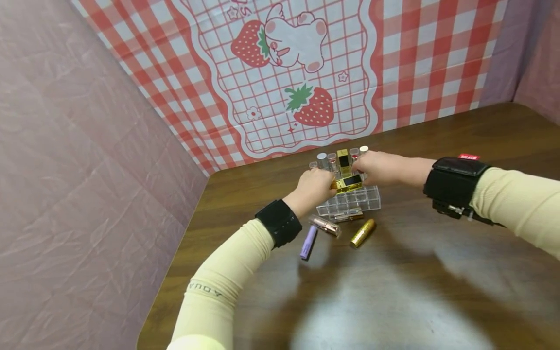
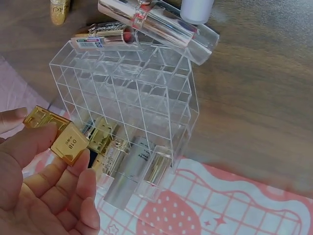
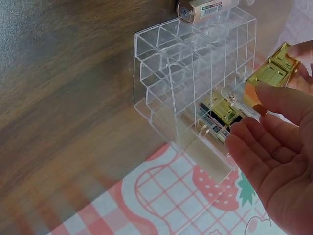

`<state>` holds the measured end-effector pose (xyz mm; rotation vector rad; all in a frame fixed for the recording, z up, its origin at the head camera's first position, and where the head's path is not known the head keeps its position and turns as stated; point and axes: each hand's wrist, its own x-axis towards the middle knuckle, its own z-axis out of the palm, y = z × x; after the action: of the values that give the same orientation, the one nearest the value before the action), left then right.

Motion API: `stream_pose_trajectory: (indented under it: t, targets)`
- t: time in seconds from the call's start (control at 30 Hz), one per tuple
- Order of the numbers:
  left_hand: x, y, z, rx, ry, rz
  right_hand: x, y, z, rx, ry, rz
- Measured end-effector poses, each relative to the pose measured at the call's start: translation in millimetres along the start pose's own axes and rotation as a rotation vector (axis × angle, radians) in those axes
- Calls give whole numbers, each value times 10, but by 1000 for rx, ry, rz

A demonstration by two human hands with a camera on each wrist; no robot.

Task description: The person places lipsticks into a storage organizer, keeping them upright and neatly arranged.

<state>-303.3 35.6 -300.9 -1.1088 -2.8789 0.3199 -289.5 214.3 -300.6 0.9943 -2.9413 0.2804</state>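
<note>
**Gold lipstick (image 1: 350, 182) pinched between your two hands over the clear rack**

You have the gold lipstick near the centre of the head view, lying sideways over the clear rack (image 1: 372, 199), just in front of its back row. Your left hand (image 1: 312, 187) pinches one end between thumb and fingers, and your right hand (image 1: 381, 166) pinches the other; the hands stand apart with only the tube between them. You cannot tell from these views whether the tube touches the rack.

In the left wrist view, the tube is at the left of the frame, its square end with printed characters facing the camera. In the right wrist view, it is at the upper right.

Behind it, the back row holds a grey-capped tube (image 1: 322, 158) toward the left and a gold-and-black tube (image 1: 344, 163) at the middle, with other tubes alongside. Below the rack in the head view, a rose-gold tube (image 1: 324, 226) lies tilted, a lilac tube (image 1: 308, 242) lies just below it, and a yellow-gold tube (image 1: 363, 233) lies to the right, all on the brown table (image 1: 393, 301). A strawberry-print cloth (image 1: 402, 63) hangs across the top.
</note>
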Motion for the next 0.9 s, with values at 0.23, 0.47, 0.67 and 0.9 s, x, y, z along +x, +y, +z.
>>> stream_pose_trajectory:
  t: [0.23,0.47,0.67,0.9]
  targets:
    - [20,25,6,-9,14,20,22,-10,65,0,25,-37]
    - [20,44,7,-11,32,25,21,-21,78,3,10,-20]
    - [27,30,48,-19,26,24,24,-14,76,12,29,-22]
    - [28,20,105,-20,28,1,39,-2,45,17,31,-24]
